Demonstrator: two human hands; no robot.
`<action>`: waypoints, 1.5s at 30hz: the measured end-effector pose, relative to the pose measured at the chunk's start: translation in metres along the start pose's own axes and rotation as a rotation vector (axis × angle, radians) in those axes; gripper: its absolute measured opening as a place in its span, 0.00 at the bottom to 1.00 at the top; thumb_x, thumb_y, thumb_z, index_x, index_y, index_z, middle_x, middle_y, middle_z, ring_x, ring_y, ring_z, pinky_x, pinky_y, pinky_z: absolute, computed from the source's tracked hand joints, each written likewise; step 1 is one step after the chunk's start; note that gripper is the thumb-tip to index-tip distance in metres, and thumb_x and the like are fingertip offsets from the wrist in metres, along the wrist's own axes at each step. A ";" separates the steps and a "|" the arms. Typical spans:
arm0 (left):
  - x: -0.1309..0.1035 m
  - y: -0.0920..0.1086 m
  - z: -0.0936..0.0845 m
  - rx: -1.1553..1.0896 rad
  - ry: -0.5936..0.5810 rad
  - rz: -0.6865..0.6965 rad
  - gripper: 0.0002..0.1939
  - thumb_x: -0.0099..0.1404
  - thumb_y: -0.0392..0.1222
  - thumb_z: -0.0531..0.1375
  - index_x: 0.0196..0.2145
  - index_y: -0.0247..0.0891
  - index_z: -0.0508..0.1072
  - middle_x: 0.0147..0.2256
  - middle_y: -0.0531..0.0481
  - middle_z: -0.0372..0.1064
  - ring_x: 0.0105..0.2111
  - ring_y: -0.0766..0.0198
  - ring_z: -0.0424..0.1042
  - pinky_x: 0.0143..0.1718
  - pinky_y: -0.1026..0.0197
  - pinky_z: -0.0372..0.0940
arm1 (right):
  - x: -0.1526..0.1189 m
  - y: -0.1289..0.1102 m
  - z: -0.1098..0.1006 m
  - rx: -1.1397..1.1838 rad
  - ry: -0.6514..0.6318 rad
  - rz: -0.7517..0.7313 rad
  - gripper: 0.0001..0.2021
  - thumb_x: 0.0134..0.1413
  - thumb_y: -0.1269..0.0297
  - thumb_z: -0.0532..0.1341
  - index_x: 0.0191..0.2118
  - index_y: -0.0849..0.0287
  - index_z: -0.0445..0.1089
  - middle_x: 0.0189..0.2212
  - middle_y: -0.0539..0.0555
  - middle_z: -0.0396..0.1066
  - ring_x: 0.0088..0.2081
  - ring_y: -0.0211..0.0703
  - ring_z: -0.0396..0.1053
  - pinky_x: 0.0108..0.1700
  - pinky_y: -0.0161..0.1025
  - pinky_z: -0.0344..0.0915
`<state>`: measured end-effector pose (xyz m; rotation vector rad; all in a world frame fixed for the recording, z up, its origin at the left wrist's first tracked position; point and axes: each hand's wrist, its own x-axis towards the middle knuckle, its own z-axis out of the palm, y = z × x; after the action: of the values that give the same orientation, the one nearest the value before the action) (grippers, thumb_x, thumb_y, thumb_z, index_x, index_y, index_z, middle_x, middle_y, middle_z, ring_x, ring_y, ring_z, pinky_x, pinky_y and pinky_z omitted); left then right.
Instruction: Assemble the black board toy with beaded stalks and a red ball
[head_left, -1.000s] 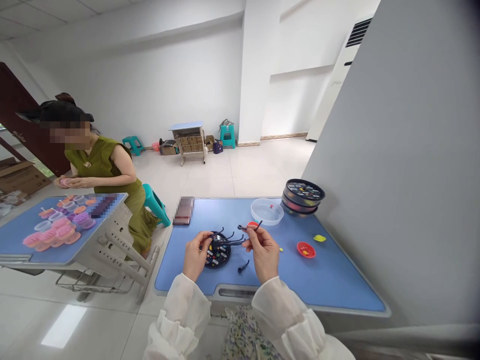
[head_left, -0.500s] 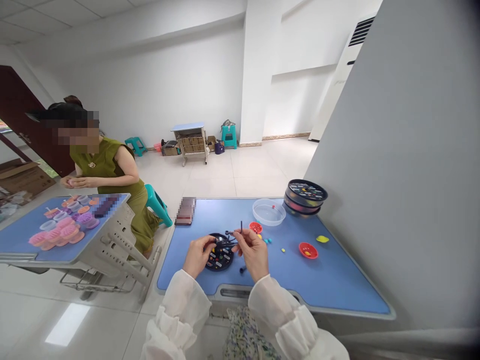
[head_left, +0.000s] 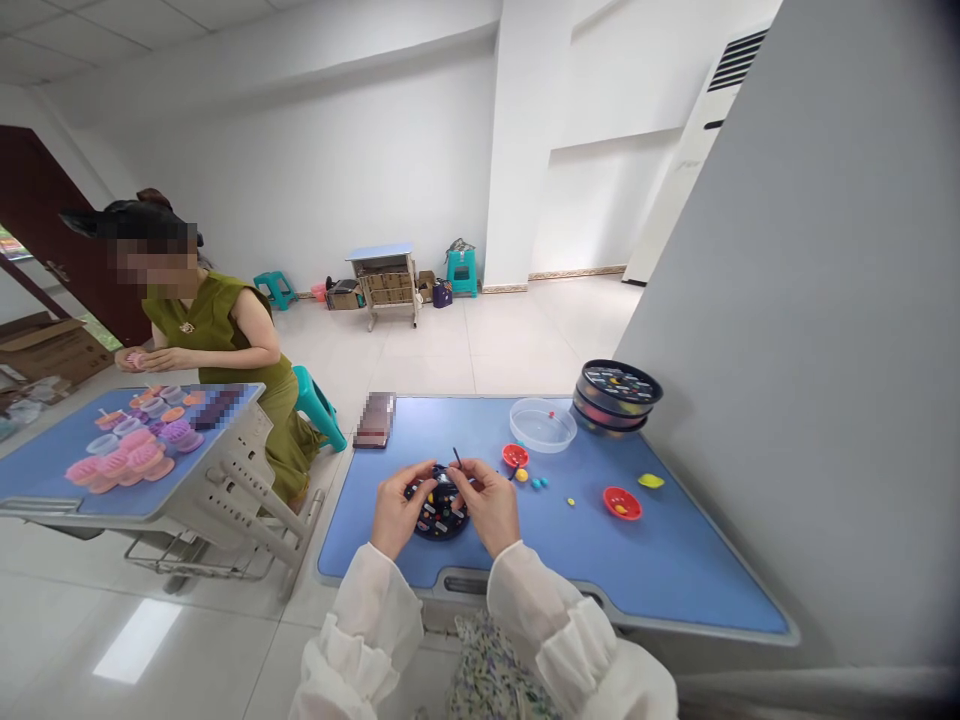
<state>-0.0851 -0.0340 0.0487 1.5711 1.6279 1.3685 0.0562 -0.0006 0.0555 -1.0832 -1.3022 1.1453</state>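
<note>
My left hand is closed in a pinch on a small black plastic piece. My right hand, its fingers also pinched, grips a black part with a thin rod that sticks up between the fingertips. The two hands almost meet, and the fingers hide most of both parts. Beneath them a round black disc with a colourful planet pattern lies on the blue desk. To the right of my right hand are a small red bowl, a yellow ball and several teal balls.
A clear round dish and a stack of round black-rimmed containers stand at the back. Another red bowl and a yellow lemon-shaped piece lie right. A co-worker sits at the left desk among pink and purple parts.
My right hand has moved left, bringing its rod-shaped black part up to the piece in my left hand. The rod now tilts. The view has shifted slightly.
</note>
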 end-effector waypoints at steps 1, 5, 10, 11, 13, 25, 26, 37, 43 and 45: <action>0.001 0.001 0.001 0.013 0.004 0.007 0.12 0.59 0.42 0.59 0.40 0.40 0.78 0.38 0.47 0.78 0.39 0.58 0.76 0.43 0.56 0.70 | 0.001 0.000 0.000 -0.019 -0.015 -0.012 0.15 0.42 0.48 0.65 0.27 0.55 0.74 0.19 0.48 0.74 0.14 0.39 0.66 0.19 0.35 0.61; 0.001 0.004 0.004 0.036 0.026 0.014 0.09 0.59 0.43 0.59 0.35 0.39 0.78 0.34 0.48 0.78 0.35 0.58 0.76 0.38 0.59 0.71 | 0.003 -0.001 -0.005 -0.083 -0.041 -0.078 0.13 0.44 0.50 0.64 0.31 0.54 0.75 0.23 0.49 0.76 0.15 0.38 0.67 0.20 0.36 0.63; 0.000 0.007 0.003 0.100 0.009 0.035 0.10 0.59 0.44 0.58 0.34 0.40 0.78 0.34 0.48 0.78 0.33 0.59 0.76 0.33 0.61 0.72 | 0.005 -0.001 -0.023 -0.094 0.104 -0.130 0.19 0.52 0.50 0.58 0.43 0.58 0.73 0.35 0.56 0.77 0.16 0.35 0.67 0.23 0.36 0.65; 0.000 0.008 0.003 0.117 -0.002 0.032 0.11 0.60 0.45 0.58 0.34 0.39 0.78 0.34 0.48 0.78 0.33 0.59 0.75 0.33 0.61 0.72 | 0.004 0.000 -0.026 -0.101 0.112 -0.132 0.20 0.54 0.50 0.56 0.44 0.59 0.72 0.35 0.57 0.77 0.16 0.36 0.68 0.23 0.36 0.66; 0.001 0.010 0.002 0.155 -0.025 0.031 0.11 0.60 0.44 0.57 0.34 0.39 0.78 0.34 0.48 0.78 0.33 0.60 0.75 0.32 0.62 0.72 | 0.001 0.003 -0.031 -0.126 0.087 -0.137 0.19 0.56 0.53 0.54 0.45 0.60 0.71 0.36 0.57 0.77 0.17 0.36 0.69 0.23 0.36 0.66; 0.003 0.009 0.001 0.171 -0.033 0.036 0.09 0.60 0.42 0.58 0.33 0.39 0.78 0.32 0.48 0.79 0.32 0.60 0.76 0.37 0.61 0.69 | 0.001 0.006 -0.019 -0.740 -0.081 -0.336 0.20 0.51 0.69 0.58 0.51 0.50 0.68 0.54 0.53 0.67 0.30 0.41 0.73 0.34 0.40 0.69; 0.003 0.009 0.001 0.165 -0.034 0.033 0.09 0.60 0.42 0.58 0.33 0.39 0.78 0.32 0.48 0.79 0.32 0.60 0.76 0.37 0.61 0.69 | 0.001 0.006 -0.018 -0.754 -0.081 -0.342 0.19 0.51 0.68 0.58 0.50 0.50 0.68 0.54 0.53 0.68 0.30 0.40 0.73 0.33 0.40 0.69; 0.005 0.010 0.000 0.147 -0.051 0.007 0.09 0.59 0.44 0.59 0.32 0.39 0.77 0.31 0.48 0.79 0.32 0.59 0.77 0.36 0.61 0.70 | 0.002 -0.001 -0.020 -0.582 -0.179 -0.347 0.12 0.61 0.63 0.51 0.42 0.51 0.71 0.41 0.50 0.76 0.22 0.35 0.72 0.31 0.34 0.67; 0.003 0.009 0.001 0.109 -0.035 0.003 0.09 0.59 0.44 0.59 0.33 0.39 0.77 0.31 0.49 0.79 0.33 0.59 0.77 0.37 0.61 0.70 | 0.009 -0.006 -0.024 -0.578 -0.267 -0.312 0.11 0.61 0.61 0.52 0.39 0.52 0.71 0.41 0.49 0.75 0.20 0.32 0.71 0.28 0.32 0.64; 0.003 0.008 0.001 0.116 -0.034 0.000 0.09 0.58 0.44 0.59 0.32 0.39 0.77 0.31 0.49 0.79 0.33 0.59 0.77 0.36 0.61 0.70 | 0.010 -0.006 -0.026 -0.598 -0.262 -0.306 0.10 0.60 0.61 0.53 0.37 0.52 0.72 0.38 0.49 0.75 0.20 0.32 0.71 0.29 0.33 0.64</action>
<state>-0.0812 -0.0318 0.0568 1.6508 1.7135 1.2604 0.0816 0.0093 0.0624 -1.1178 -2.0202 0.6925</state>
